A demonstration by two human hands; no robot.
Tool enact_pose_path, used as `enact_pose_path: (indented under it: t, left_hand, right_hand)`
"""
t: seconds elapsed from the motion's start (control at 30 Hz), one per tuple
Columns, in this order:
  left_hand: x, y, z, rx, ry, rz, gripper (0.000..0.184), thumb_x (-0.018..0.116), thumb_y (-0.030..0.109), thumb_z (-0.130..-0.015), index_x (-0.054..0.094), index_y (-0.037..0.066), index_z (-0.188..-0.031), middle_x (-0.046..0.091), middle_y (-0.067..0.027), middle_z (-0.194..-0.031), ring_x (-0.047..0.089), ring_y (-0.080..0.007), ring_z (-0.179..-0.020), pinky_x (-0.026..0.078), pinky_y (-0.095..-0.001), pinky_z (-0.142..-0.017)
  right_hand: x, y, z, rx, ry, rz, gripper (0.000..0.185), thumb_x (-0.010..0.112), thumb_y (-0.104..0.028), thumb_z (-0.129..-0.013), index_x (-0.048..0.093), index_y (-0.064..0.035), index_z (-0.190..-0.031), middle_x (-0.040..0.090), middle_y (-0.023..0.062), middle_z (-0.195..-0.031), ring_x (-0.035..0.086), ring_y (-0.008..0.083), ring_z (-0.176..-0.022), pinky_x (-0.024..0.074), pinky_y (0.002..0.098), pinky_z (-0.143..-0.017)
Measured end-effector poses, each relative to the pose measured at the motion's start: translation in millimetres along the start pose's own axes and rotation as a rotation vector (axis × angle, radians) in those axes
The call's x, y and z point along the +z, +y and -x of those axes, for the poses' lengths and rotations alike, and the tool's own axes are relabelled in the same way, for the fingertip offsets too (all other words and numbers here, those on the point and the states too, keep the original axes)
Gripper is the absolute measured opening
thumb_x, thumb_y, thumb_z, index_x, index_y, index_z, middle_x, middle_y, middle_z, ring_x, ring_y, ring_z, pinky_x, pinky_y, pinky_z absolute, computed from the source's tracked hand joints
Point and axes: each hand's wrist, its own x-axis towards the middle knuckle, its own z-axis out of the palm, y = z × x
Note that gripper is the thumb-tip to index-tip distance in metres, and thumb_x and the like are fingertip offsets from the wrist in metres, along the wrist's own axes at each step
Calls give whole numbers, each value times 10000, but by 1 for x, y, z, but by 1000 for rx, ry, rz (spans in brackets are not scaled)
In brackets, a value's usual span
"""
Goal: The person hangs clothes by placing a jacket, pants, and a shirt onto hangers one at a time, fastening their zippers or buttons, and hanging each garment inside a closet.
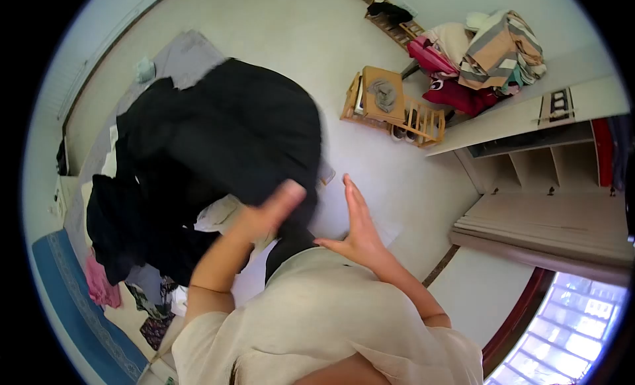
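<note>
A large black garment [231, 120] spreads in front of me over a pile of clothes, its right edge blurred. My left hand [274, 206] overlaps the garment's lower right part; motion smears its fingers, and whether they grip the cloth cannot be made out. To the right, my right hand [360, 233] is raised above the pale floor with thumb and fingers apart, holding nothing. Below the black garment lie more dark clothes [126, 226], a cream cloth [218, 213] and a pink piece [101, 279].
A wooden rack [423, 120] holds a cardboard box [382, 94] with a grey item on it. Behind it, clothes [493, 57] are heaped high. Open cabinet shelves [529, 170] stand at the right, beside a barred window [569, 332]. A blue panel [79, 305] lies lower left.
</note>
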Motion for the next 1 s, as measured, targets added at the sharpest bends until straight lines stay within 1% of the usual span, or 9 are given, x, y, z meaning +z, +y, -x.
enact_pose_path:
  t: [0.1,0.2,0.3,0.47,0.63,0.67,0.8,0.87,1.0]
  left_hand:
    - [74,41,42,464,-317,-356,336,646,190,-807,574,-21,-1057,582,-119,-1075,550,-199,-986,408,-324,-896]
    - [119,50,41,592,-500,-324,355,677,196,-775,576,-19,-1039,581,-135,-1071,554,-219,-982,411,-327,-882]
    - [142,40,27,452,-580,-126,390,712,198,-732,579,-17,-1029,584,-122,-1067,556,-226,-981,407,-328,-887]
    - [216,-18,-35,491,-212,-293,695,669,75,-704,330,28,-1308,469,-126,-1234,440,-234,-1169,325,-354,-994]
    - [338,-89,-49,212,-812,-158,825,691,92,-735,197,27,-1393,295,-80,-1400,257,-200,-1295,198,-304,-1060]
    - [352,-98,-53,244,-857,-341,819,692,92,-732,211,26,-1391,291,-76,-1402,256,-195,-1295,197,-308,-1061]
    - [438,-39,-54,200,-1082,-70,757,684,120,-733,279,13,-1364,301,-96,-1399,285,-192,-1274,215,-315,-1057]
    - [477,-56,-77,619,-1036,-307,565,664,169,-722,457,7,-1222,487,-143,-1208,442,-260,-1150,319,-343,-1000]
    - [549,-17,-67,900,-1152,-503,396,613,173,-779,556,-7,-1126,591,-138,-1109,535,-245,-1058,390,-325,-943]
  right_hand:
    - [3,-1,20,69,96,-268,787,726,-77,-630,332,-26,-1309,318,210,-1355,350,373,-1230,342,404,-984]
    - [-51,13,54,3,336,-224,604,660,-48,-690,408,-9,-1238,499,194,-1174,554,317,-1000,456,356,-833]
    - [-91,30,92,18,423,-309,471,620,-34,-710,467,8,-1154,594,163,-1007,617,267,-860,479,311,-754]
    - [-189,35,167,181,603,-604,200,560,-39,-773,560,25,-963,619,63,-878,573,132,-809,453,275,-753]
    - [-241,49,229,-181,330,-578,133,577,-84,-845,577,29,-916,606,54,-804,544,104,-749,443,257,-704]
    - [-251,52,241,-80,325,-657,129,573,-86,-848,572,29,-906,602,51,-802,540,106,-747,440,260,-702]
    - [-297,60,278,-132,345,-897,125,568,-92,-851,559,31,-876,590,39,-796,527,111,-746,432,271,-693]
    - [-307,74,285,-198,377,-841,119,577,-92,-840,553,24,-850,584,51,-799,530,126,-753,422,269,-694]
    - [-338,89,282,-182,403,-948,97,592,-74,-807,547,11,-815,582,70,-800,548,168,-752,421,282,-698]
